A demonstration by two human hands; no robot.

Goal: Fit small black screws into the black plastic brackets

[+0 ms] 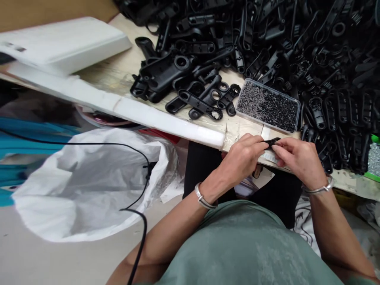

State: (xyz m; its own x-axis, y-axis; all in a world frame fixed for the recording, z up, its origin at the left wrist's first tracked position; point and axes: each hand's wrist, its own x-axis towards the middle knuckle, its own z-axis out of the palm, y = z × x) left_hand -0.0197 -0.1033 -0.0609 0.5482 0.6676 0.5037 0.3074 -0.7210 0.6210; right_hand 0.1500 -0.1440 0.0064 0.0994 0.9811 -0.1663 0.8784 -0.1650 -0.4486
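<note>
At the table's front edge, a small black plastic part is held between my two hands. My left hand has its fingers closed on the part's left side. The fingertips of my right hand are pinched at its right end; whether they also hold a tiny piece is too small to see. Just beyond my hands lies a clear plastic box filled with tiny grey and black pieces. Loose black plastic parts lie to the left of that box.
A large heap of black parts covers the table's back. Several similar parts stand in rows at right, beside a green-edged container. White foam runs along the front edge. Below left are a white sack and a black cable.
</note>
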